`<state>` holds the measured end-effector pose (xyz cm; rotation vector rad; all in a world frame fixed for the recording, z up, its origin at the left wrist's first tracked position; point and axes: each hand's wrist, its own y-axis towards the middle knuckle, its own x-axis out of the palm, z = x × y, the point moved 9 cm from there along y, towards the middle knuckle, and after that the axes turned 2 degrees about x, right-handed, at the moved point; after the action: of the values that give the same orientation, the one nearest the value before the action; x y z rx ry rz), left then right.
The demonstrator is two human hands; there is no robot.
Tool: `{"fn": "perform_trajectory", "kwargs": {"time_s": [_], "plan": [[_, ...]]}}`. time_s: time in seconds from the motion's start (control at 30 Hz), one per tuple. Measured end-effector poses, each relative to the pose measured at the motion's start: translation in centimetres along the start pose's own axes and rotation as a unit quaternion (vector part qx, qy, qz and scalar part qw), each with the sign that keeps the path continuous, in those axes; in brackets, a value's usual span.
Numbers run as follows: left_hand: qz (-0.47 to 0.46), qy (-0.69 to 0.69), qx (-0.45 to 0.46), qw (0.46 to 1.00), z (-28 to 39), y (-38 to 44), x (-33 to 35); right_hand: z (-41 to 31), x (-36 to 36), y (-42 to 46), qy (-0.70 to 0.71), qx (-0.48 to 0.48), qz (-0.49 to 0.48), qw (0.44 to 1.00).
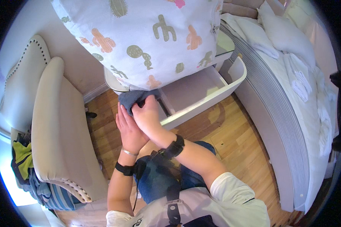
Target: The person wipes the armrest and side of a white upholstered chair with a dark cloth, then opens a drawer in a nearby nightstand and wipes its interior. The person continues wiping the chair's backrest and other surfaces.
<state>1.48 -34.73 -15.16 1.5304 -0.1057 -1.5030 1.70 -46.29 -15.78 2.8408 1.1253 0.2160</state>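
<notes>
A dark grey cloth [129, 99] is bunched at the left end of an open white drawer [204, 105], below a large white fabric item printed with cacti [136, 34]. My right hand [147, 113] pinches the cloth between thumb and fingers. Beside it, my left hand [129, 127] lies with its extended fingers against the cloth's lower left side; whether it grips the cloth I cannot tell. The drawer has an inner divider, and its left part is partly hidden by my right hand. Both wrists wear black straps.
A cream upholstered chair [65, 127] with studs stands at the left, with clothes [24, 161] beyond it. The bed [272, 93] with white bedding and pillows [287, 37] runs along the right. A glass-topped white cabinet [226, 44] holds the drawer above the wooden floor [233, 133].
</notes>
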Motion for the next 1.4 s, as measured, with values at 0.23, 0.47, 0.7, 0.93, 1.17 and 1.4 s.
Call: {"fn": "perform_trajectory", "kwargs": {"time_s": [0.23, 0.47, 0.7, 0.93, 1.17, 1.4], "plan": [[0.024, 0.010, -0.005, 1.000, -1.0, 1.2, 0.1, -2.8, -7.2, 0.0, 0.038, -0.031, -0.096, 0.994], [-0.002, 0.067, 0.011, 0.998, -1.4, 3.2, 0.0, -1.7, -20.4, -0.7, -0.029, -0.202, 0.134, 0.970], [0.015, 0.078, -0.001, 0.997, -1.5, 4.8, -0.4, 2.9, -14.0, 1.0, -0.268, -0.180, 0.076, 0.944], [0.052, 0.139, -0.002, 0.989, -2.1, 5.1, 0.2, 3.7, -6.0, -0.5, -0.249, -0.282, -0.079, 0.923], [0.108, 0.123, 0.020, 0.986, -1.5, 5.2, 0.0, 6.9, -15.0, 5.3, -0.123, -0.117, 0.230, 0.958], [0.107, 0.129, 0.018, 0.986, -1.6, 5.1, 0.2, 3.7, -5.0, 0.6, -0.211, -0.302, -0.027, 0.929]]}}
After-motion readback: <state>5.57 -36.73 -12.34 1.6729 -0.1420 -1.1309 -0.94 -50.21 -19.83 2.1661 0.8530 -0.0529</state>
